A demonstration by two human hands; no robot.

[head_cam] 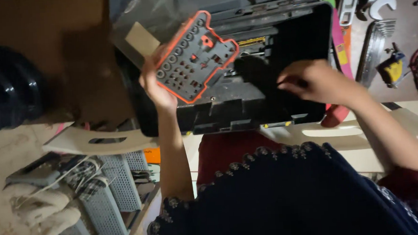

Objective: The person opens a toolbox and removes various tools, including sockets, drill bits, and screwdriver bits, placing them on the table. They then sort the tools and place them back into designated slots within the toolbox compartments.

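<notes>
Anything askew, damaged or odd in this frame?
Nothing looks damaged or spilled. The left hand holds a grey, orange-rimmed bit tray tilted above the open black toolbox; the right hand reaches inside. Wrenches lie loose at upper right.

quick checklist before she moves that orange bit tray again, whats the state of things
1. Left hand grips the orange-edged bit tray: ok.
2. Tray lifted clear of the black toolbox: ok.
3. Tray level: not ok, it is tilted.
4. Tray sockets filled: cannot tell, too dark.
5. Right hand out of the box: not ok, it reaches inside.
6. What the right hand pinches: cannot tell.
</notes>
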